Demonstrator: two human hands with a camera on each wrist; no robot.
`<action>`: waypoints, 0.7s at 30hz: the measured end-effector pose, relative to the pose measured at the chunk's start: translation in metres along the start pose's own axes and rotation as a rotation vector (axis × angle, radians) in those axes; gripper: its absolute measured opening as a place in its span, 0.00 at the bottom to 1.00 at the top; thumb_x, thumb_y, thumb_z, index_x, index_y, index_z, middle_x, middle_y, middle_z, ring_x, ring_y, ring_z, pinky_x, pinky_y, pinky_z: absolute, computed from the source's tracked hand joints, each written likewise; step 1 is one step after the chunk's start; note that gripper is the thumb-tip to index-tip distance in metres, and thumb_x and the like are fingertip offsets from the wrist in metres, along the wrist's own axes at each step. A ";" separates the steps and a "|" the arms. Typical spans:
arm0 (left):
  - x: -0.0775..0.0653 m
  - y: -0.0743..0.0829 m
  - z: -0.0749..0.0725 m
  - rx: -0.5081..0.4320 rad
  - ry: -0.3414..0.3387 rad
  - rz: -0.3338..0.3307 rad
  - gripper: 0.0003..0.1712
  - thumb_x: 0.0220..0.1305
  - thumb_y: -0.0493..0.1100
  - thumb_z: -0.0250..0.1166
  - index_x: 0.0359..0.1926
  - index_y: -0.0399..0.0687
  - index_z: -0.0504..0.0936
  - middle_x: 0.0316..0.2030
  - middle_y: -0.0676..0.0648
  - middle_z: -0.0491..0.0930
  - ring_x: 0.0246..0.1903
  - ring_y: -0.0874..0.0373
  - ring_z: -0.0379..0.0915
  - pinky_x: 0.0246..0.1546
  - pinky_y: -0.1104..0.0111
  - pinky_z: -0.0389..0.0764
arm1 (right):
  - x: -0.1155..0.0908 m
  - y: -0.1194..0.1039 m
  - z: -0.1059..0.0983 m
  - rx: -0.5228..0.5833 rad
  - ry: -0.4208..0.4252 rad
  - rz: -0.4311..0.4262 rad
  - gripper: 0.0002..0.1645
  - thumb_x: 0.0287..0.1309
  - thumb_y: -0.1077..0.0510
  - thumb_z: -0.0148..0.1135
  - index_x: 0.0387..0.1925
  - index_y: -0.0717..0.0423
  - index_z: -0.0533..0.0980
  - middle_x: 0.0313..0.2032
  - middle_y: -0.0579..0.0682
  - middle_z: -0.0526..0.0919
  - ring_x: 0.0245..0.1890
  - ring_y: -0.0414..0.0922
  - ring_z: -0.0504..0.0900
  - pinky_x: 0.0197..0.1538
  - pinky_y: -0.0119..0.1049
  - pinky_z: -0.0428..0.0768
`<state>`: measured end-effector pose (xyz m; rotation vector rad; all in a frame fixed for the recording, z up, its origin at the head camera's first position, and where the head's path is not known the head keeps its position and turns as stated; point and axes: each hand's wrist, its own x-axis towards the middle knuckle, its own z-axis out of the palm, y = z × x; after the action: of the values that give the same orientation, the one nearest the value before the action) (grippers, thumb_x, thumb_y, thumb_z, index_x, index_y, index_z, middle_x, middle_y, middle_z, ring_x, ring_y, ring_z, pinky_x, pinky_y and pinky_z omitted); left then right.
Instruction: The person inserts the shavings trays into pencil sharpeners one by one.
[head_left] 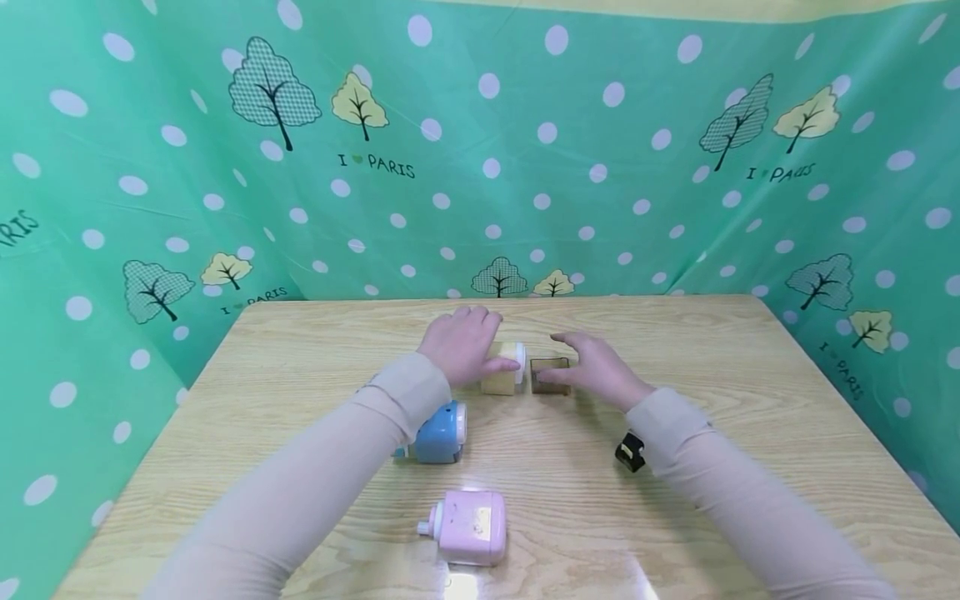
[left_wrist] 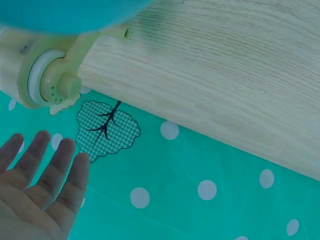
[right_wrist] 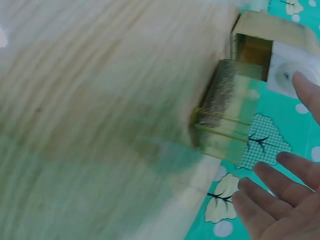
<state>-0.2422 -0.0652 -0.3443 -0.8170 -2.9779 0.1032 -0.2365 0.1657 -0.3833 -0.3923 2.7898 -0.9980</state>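
Observation:
A pale yellow crank pencil sharpener (head_left: 498, 382) lies near the table's far side, its crank (left_wrist: 62, 85) showing in the left wrist view. Just right of it is a see-through shavings drawer (head_left: 550, 386), out of the body, with dark shavings (right_wrist: 218, 97) inside. My left hand (head_left: 462, 346) is over the sharpener's left side, thumb reaching across it in the head view, fingers extended. My right hand (head_left: 600, 371) is beside the drawer with spread fingers, its thumb overlapping the drawer in the head view. The sharpener's opening (right_wrist: 254, 54) shows an empty cavity.
A blue sharpener (head_left: 441, 435) lies beside my left forearm, partly hidden by the sleeve. Closer to me lies a pink sharpener (head_left: 472, 527). A small black object (head_left: 630, 452) shows at the right cuff. Green patterned cloth (head_left: 525, 167) hangs behind the wooden table (head_left: 570, 517).

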 end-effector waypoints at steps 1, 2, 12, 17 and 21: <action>0.000 0.000 -0.001 -0.005 -0.010 0.004 0.55 0.57 0.78 0.49 0.70 0.40 0.70 0.61 0.41 0.78 0.57 0.47 0.75 0.50 0.56 0.82 | 0.001 0.002 0.001 -0.005 -0.014 0.007 0.56 0.50 0.40 0.72 0.73 0.67 0.64 0.71 0.67 0.66 0.71 0.66 0.62 0.70 0.62 0.60; 0.001 0.000 -0.001 -0.007 -0.020 0.009 0.55 0.57 0.78 0.50 0.70 0.40 0.70 0.62 0.41 0.78 0.57 0.47 0.75 0.50 0.56 0.82 | 0.001 0.004 0.002 -0.007 -0.025 0.016 0.56 0.49 0.41 0.72 0.73 0.67 0.64 0.71 0.67 0.66 0.72 0.66 0.62 0.71 0.61 0.59; 0.003 -0.002 -0.003 0.006 -0.070 0.021 0.56 0.55 0.77 0.55 0.71 0.40 0.71 0.62 0.41 0.78 0.58 0.47 0.75 0.53 0.55 0.81 | 0.002 0.020 0.007 -0.028 -0.057 0.035 0.56 0.48 0.43 0.74 0.72 0.68 0.64 0.69 0.70 0.68 0.69 0.67 0.65 0.70 0.61 0.61; 0.004 -0.003 -0.003 0.032 -0.099 0.025 0.55 0.55 0.78 0.54 0.71 0.41 0.71 0.63 0.42 0.78 0.58 0.48 0.76 0.53 0.56 0.80 | 0.002 0.024 0.008 -0.024 -0.048 0.044 0.54 0.49 0.46 0.74 0.71 0.69 0.65 0.65 0.68 0.74 0.66 0.65 0.70 0.69 0.59 0.64; 0.006 -0.004 -0.002 0.049 -0.125 0.014 0.56 0.54 0.79 0.53 0.70 0.43 0.72 0.62 0.43 0.79 0.57 0.48 0.76 0.52 0.56 0.81 | 0.003 0.025 0.010 -0.025 -0.048 0.029 0.50 0.50 0.47 0.73 0.70 0.69 0.68 0.61 0.67 0.78 0.62 0.63 0.74 0.67 0.58 0.68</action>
<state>-0.2492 -0.0651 -0.3420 -0.8569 -3.0713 0.2352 -0.2415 0.1777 -0.4066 -0.3723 2.7593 -0.9359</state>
